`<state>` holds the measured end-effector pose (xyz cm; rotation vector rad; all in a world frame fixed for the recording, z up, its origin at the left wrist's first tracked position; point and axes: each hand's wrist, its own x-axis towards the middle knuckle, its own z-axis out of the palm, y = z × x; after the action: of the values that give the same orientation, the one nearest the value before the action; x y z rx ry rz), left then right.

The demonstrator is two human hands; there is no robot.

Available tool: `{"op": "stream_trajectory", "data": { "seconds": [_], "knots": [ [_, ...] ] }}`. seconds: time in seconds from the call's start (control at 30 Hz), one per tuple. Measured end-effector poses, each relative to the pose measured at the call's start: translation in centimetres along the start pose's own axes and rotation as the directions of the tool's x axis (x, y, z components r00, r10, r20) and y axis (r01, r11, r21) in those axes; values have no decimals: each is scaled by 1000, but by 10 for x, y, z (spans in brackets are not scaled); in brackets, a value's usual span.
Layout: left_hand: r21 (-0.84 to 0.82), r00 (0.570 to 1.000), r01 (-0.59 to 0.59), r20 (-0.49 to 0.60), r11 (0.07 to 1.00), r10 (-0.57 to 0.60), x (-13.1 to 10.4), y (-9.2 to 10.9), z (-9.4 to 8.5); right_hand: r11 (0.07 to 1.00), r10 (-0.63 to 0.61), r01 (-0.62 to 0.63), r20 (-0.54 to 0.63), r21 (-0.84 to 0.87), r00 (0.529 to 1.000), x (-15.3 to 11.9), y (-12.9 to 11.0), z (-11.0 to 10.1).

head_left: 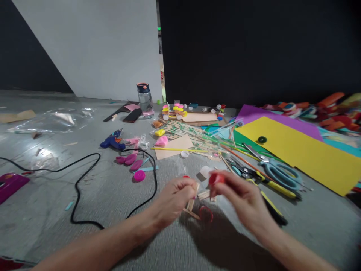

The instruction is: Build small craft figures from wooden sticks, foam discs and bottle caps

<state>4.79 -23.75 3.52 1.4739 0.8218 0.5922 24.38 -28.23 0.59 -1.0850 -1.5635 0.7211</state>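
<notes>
My left hand is closed around a small frame of wooden craft sticks, low over the grey surface. On the near side of that frame a red ring-like bottle cap shows, blurred. Just to the right, my right hand pinches a red bottle cap between thumb and fingers, apart from the sticks. Behind the hands are a whitish cap and more short sticks. Part of another red cap peeks out above my left hand.
Scissors and yellow-handled pliers lie to the right, by yellow sheets. A blue glue gun with a black cord is on the left. Craft sticks, a bottle and a small wheeled model stand farther back.
</notes>
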Motion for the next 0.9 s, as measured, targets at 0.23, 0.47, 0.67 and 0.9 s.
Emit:
{"op": "stream_trajectory", "data": {
  "seconds": [0.23, 0.47, 0.67, 0.9],
  "knots": [
    [286, 979, -203, 55, 937, 196, 1, -11, -9, 959, 79, -103, 99, 263, 992, -5, 2, -11],
    [769, 928, -145, -112, 622, 356, 13, -21, -22, 998, -17, 15, 21, 69, 1000, -13, -2, -13],
    [588, 875, -380, -22, 714, 484, 0, -13, -7, 958, -138, 150, 65, -244, 988, -11, -5, -10],
    [487, 933, -294, -39, 822, 357, -6, -10, 11, 753, -313, 363, 186, -550, 931, -15, -1, -7]
  ]
}}
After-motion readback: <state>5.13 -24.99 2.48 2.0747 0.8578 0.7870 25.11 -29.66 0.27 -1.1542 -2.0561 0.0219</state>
